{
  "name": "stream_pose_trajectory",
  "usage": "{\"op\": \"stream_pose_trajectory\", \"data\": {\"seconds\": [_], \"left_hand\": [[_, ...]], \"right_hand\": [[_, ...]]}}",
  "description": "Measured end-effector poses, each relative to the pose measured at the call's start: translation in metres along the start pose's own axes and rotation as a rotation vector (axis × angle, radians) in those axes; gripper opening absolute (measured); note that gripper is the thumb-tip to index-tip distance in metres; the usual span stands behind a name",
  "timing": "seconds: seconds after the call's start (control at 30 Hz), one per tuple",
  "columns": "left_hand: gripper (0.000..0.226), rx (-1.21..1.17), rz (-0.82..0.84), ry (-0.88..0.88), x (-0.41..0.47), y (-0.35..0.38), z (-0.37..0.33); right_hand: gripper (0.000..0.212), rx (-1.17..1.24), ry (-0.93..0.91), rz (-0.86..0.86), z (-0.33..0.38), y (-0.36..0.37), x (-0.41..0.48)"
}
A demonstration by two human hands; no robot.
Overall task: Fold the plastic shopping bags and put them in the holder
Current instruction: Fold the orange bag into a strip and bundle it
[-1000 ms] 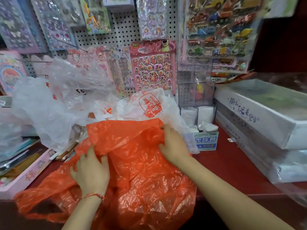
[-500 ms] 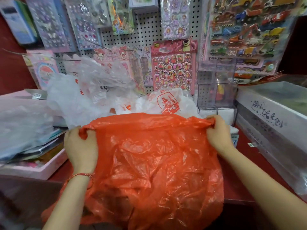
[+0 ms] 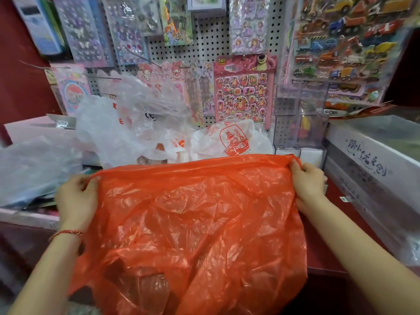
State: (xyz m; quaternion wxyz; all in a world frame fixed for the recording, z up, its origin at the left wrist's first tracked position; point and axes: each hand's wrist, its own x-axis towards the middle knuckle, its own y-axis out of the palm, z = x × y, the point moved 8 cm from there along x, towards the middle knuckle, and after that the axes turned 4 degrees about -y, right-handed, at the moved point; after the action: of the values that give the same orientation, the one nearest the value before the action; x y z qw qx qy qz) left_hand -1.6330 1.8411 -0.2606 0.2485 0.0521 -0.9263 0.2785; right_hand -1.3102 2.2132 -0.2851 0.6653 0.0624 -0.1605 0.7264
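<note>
Pinching both top corners of the orange bag (image 3: 200, 219), stretched wide.
Curled tight on the plastic with left hand (image 3: 76, 196) and right hand (image 3: 308, 183); held up over the red counter (image 3: 329, 253), just before a heap of white bags (image 3: 231, 137), clear plastic box (image 3: 300, 123) beside them.

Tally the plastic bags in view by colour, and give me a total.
Orange bag: 1
White printed bags: 2 at least
Clear crinkled bag: 1
Total: 4 at least; the pale ones overlap, so more may be hidden.
</note>
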Motion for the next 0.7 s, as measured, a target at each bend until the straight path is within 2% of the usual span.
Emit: {"op": "stream_pose_trajectory", "data": {"seconds": [0.1, 0.2, 0.3, 0.37, 0.43, 0.5, 0.53, 0.57, 0.63, 0.67, 0.7], "left_hand": [[0.026, -0.07, -0.005, -0.013, 0.0, -0.003, -0.005], [0.033, -0.161, -0.111, -0.131, 0.007, -0.014, 0.009], [0.027, -0.036, -0.131, -0.209, 0.01, -0.016, 0.024], [0.028, 0.062, -0.147, -0.143, 0.001, -0.013, 0.003], [0.031, 0.086, -0.182, 0.083, -0.026, -0.007, -0.047], [0.038, 0.009, -0.062, 0.34, -0.078, 0.011, -0.104], [0.048, -0.026, 0.079, 0.424, -0.11, 0.025, -0.129], [0.061, -0.036, 0.251, 0.459, -0.142, 0.04, -0.147], [0.088, 0.033, 0.558, 0.407, -0.192, 0.067, -0.161], [0.09, 0.084, 0.611, 0.398, -0.205, 0.076, -0.161], [0.082, 0.135, 0.625, 0.381, -0.209, 0.085, -0.156]], "right_hand": [[0.043, 0.08, 0.05, -0.052, -0.003, -0.001, -0.002], [0.029, -0.015, -0.036, -0.055, 0.014, -0.006, -0.005], [0.037, 0.063, -0.015, 0.027, 0.016, 0.008, -0.005], [0.038, 0.202, 0.147, 0.042, 0.003, 0.017, -0.008], [0.032, 0.323, 0.291, 0.056, -0.007, 0.027, -0.013], [0.026, 0.373, 0.335, 0.074, -0.004, 0.035, -0.02], [0.025, 0.388, 0.339, 0.077, -0.001, 0.038, -0.022], [0.025, 0.414, 0.347, 0.094, 0.001, 0.043, -0.025], [0.026, 0.489, 0.368, 0.192, 0.008, 0.052, -0.034], [0.027, 0.51, 0.364, 0.242, 0.013, 0.054, -0.037], [0.027, 0.506, 0.345, 0.289, 0.017, 0.054, -0.039]]}}
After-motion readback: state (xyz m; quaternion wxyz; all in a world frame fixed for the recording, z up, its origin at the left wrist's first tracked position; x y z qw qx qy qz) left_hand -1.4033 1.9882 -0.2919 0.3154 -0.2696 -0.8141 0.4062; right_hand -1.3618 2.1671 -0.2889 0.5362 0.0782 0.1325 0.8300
